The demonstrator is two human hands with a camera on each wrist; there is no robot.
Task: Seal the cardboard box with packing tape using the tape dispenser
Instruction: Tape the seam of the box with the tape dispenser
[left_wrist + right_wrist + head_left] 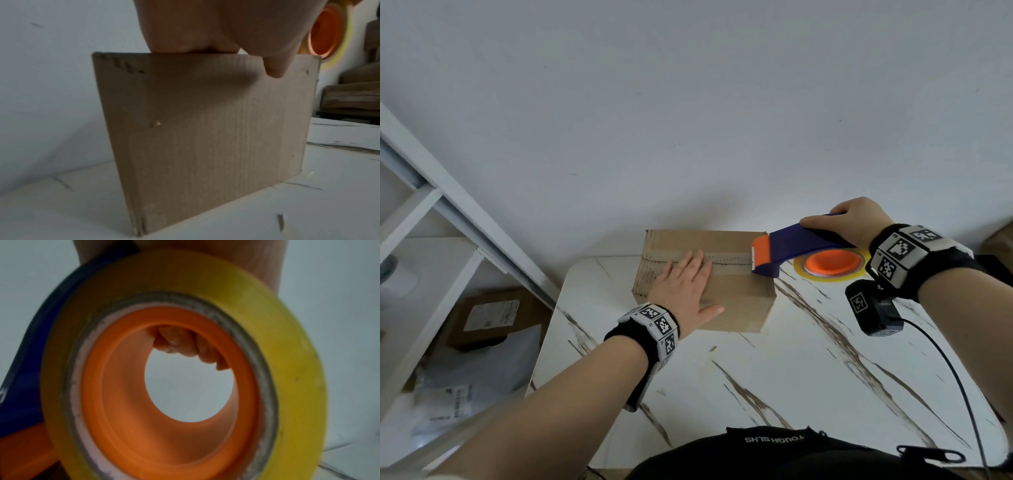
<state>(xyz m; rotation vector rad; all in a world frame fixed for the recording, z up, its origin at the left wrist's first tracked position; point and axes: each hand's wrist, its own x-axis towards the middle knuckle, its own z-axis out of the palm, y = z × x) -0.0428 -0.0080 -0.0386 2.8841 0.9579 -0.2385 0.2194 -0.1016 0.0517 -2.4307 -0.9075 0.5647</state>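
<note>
At the far left, white shelving [431, 205] stands beside the table, with a brown parcel [493, 317] and plastic bags [465, 387] on the floor under it. The marble-patterned table [774, 377] fills the middle, pushed up against a pale wall [688, 102].

The left hand [685, 291] lies flat on top of the cardboard box [736, 305], fingers straight and close together, pointing away from the person — the fingertips [695, 257] reach the centre seam, where a strip of tape [726, 265] runs across the lid. The thumb sticks out to the right, over the near edge of the box; the left wrist view shows it hanging down over the top of the box's front face [205, 129]. The hand holds nothing, it just presses the lid down. The box sits at the far side of the table, close to the wall.

Just right of those fingers, the tape dispenser [791, 245] rests its orange cutting end on the seam near the box's right edge. The right hand [856, 222] grips the blue handle from above — fingers curled round it, thumb along the near side. The yellow tape roll [828, 274] on its orange hub hangs past the right side of the box, over the table. In the right wrist view the roll [287, 353] fills the picture, and curled fingertips [185, 344] show through the hub's hole.

A black cable [948, 363] trails from the right wrist across the table.
</note>
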